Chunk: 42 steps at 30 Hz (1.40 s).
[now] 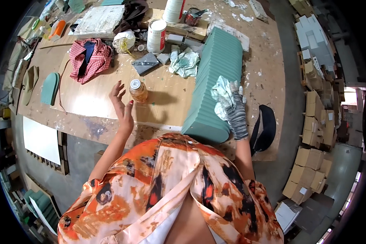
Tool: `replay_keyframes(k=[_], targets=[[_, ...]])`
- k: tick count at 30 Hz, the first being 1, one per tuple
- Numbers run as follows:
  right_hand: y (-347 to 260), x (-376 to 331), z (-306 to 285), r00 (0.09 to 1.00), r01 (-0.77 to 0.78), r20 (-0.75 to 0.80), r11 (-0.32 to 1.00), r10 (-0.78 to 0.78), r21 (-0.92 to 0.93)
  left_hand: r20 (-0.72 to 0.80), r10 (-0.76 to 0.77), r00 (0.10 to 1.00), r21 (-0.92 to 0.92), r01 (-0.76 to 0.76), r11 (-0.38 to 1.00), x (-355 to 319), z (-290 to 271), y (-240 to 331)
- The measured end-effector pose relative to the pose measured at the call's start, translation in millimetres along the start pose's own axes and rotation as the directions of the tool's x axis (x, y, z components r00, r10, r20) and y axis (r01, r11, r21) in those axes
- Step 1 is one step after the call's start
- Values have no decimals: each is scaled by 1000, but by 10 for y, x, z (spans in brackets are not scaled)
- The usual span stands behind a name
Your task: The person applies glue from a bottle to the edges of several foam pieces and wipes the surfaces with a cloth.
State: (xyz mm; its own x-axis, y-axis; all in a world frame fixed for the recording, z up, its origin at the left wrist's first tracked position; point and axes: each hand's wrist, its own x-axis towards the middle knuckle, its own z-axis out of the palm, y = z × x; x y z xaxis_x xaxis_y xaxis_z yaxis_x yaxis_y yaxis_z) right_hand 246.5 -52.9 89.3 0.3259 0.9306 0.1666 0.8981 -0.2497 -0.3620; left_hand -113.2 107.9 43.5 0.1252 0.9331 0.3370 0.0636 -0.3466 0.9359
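Note:
A long green ribbed piece point(216, 61) lies lengthwise on the worktable, its rounded end toward me. My right hand point(237, 113), in a grey striped glove, presses a crumpled pale green cloth point(221, 95) against its right side. My bare left hand point(123, 106) is raised left of a small capped glass bottle point(138, 92) with amber liquid in it. Its fingers are apart and nothing is in them; whether a fingertip touches the bottle I cannot tell. Another stained cloth point(184, 62) lies crumpled by the ribbed piece's left side.
Beyond the bottle are a dark grey block point(145, 64), a white can point(156, 36) and an open paint tin point(193, 17). A red checked cloth point(89, 61) and a green arched piece point(50, 88) lie to the left. A black strap-like item point(265, 126) rests near the table's right edge.

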Motion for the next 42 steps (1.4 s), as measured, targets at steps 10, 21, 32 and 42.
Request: replay_keyframes(k=[10,21,32,42], targets=[[-160,-13,-282,968,36,-238,896,79,443,63,-193,979,-21,194,981,45,-101,-21],[-250,107,77,990,119,-86,991,-113,68,310,-237,921,-12,253,967,-241,-1,-582],[-118,100,41,987,6,-159,996,9,92,261,-231,937,41,228,973,-122,14,-670],[203,-21,450,994,-99,13,853,107,513,348,-336,875,-97,390,916,-110,1,-858]])
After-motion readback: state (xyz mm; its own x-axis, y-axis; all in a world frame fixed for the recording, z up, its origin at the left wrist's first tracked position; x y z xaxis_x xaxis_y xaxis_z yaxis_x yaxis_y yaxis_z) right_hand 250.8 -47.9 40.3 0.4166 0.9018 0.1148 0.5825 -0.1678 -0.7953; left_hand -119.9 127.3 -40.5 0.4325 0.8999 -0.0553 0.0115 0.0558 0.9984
